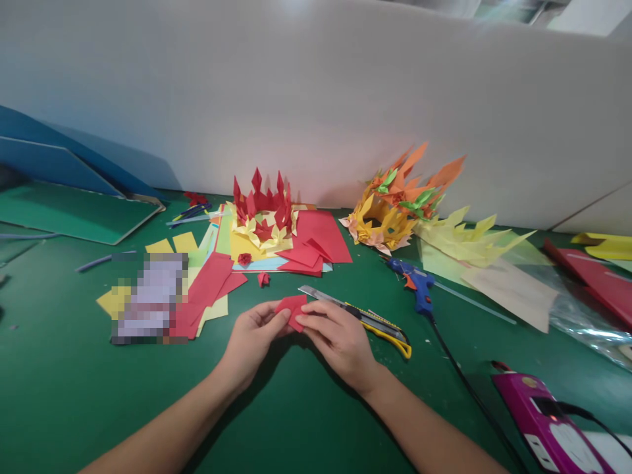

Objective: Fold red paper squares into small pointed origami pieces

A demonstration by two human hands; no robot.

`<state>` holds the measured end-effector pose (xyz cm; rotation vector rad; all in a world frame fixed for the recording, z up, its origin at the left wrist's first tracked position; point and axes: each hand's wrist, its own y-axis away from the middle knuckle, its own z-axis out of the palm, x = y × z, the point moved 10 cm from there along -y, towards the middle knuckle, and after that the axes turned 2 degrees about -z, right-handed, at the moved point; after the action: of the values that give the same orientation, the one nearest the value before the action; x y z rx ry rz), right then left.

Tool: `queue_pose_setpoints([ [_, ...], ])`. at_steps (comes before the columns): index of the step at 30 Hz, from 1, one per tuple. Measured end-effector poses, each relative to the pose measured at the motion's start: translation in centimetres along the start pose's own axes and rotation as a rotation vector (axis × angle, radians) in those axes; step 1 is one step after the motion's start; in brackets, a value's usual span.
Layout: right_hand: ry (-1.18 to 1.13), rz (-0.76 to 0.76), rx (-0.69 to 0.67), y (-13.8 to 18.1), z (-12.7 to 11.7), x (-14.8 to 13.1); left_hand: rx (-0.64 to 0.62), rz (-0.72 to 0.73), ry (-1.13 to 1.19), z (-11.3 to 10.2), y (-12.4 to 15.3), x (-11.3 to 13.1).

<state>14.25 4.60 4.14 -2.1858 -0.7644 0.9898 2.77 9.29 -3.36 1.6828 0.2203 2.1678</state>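
Both of my hands pinch one small piece of red paper point(292, 309) just above the green table point(74, 395). My left hand point(254, 339) grips its left edge with thumb and fingers closed. My right hand point(338, 339) holds the right edge, fingers curled over it. Behind the paper lie a metal ruler point(320, 295) and a yellow utility knife point(382, 326), just past my right hand's knuckles.
A red and yellow paper crown point(261, 217) sits on sheets of coloured paper point(316, 243); an orange and yellow one point(395, 204) stands to its right. A blue glue gun point(417, 283) with its cord, loose red sheets point(207, 289), a magenta device point(548, 421) and a white wall surround the spot.
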Motion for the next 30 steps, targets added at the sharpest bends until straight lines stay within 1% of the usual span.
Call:
queue_pose_setpoints([
  [4,-0.069,0.078,0.014,-0.1,-0.1,0.6,0.037,0.009,-0.012,-0.3,-0.1,0.0],
  [11,-0.161,0.322,0.145,0.2,-0.8,2.8,0.043,0.046,-0.054,-0.2,0.0,0.2],
  [17,-0.269,0.474,0.113,0.9,0.1,4.0,0.015,0.074,-0.128,0.3,0.2,0.8],
  [22,-0.293,0.539,0.13,1.3,0.3,4.7,-0.012,0.088,-0.164,0.6,0.2,0.7],
  [30,-0.291,0.548,0.122,1.4,0.4,4.8,-0.007,0.098,-0.225,0.4,0.3,0.6],
])
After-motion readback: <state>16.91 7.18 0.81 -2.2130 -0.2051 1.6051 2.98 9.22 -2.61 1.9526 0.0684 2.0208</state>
